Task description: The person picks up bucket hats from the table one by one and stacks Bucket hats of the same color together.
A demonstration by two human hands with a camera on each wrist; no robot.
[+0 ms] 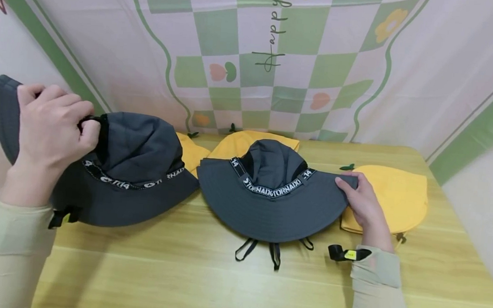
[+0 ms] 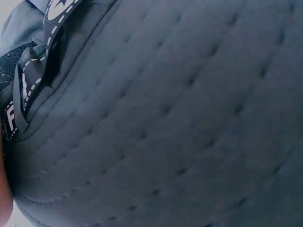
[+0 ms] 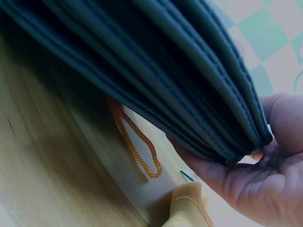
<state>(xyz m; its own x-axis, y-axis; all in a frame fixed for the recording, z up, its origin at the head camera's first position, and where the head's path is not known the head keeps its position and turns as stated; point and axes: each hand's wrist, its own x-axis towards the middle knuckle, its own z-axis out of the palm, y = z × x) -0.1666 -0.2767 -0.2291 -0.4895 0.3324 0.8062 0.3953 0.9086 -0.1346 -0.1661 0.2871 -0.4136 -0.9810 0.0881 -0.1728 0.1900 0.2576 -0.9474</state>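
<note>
1. The left hand [image 1: 53, 121] has its fingers curled round the brim of a dark grey, wide-brimmed fabric hat [image 1: 141, 146], tilted with its left side raised. White characters on its black band include "14" and a partial "RNAD"; the left wrist view shows part of the band, with one letter resembling "F".
2. The right hand [image 1: 367, 200] pinches the brim edge of a second dark grey, wide-brimmed fabric hat [image 1: 268, 217], between thumb and fingers; the right wrist view shows several stitched brim layers stacked in that grip.
3. This second hat is at the middle of the pale wood-grain table [image 1: 203, 284]. Its black band reads "TORNADO" twice in white, with "14" towards each end. Black straps [image 1: 246, 249] hang below its brim.
4. A yellow fabric hat [image 1: 393, 197] with a green sprout lies beside the right hand. More yellow fabric [image 1: 247, 142] shows behind the grey hats.
5. Black wristbands [image 1: 347, 253] carry yellow tags, their print too small to read.
6. Behind, a green-and-white checked curtain [image 1: 299, 72] bears "Happy" in dark script, turned sideways.
</note>
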